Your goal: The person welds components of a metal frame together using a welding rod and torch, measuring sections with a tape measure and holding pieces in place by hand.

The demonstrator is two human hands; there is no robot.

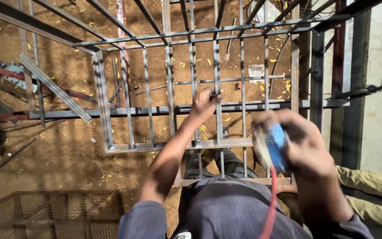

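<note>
Reddish-brown dirt floor (67,155) strewn with yellow leaves (208,62), a wire mesh cage (49,212) lower left, a pale concrete wall (376,66) at right

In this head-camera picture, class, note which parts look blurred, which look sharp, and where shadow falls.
Head view: the right hand and its blue power tool are smeared by motion blur; the left hand on the metal grille is sharper; bar shadows stripe the dirt floor, and the frame's edges go dim.
</note>
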